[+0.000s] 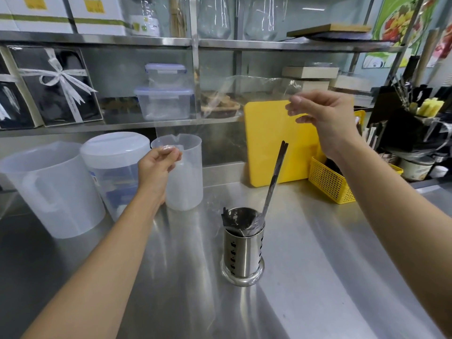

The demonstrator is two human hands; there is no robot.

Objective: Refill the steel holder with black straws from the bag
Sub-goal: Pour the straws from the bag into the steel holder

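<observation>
In the middle of the frame both hands hold up a clear plastic bag (234,99): the left hand (156,167) pinches one corner low at centre left, and the right hand (325,116) pinches the other corner higher, at upper right. Below them, the steel holder (243,255) stands upright on the steel counter (318,277). A few black straws (275,177) lean out of it (their tops are just below the bag), and it seems that the bag's lower end hangs into the holder.
</observation>
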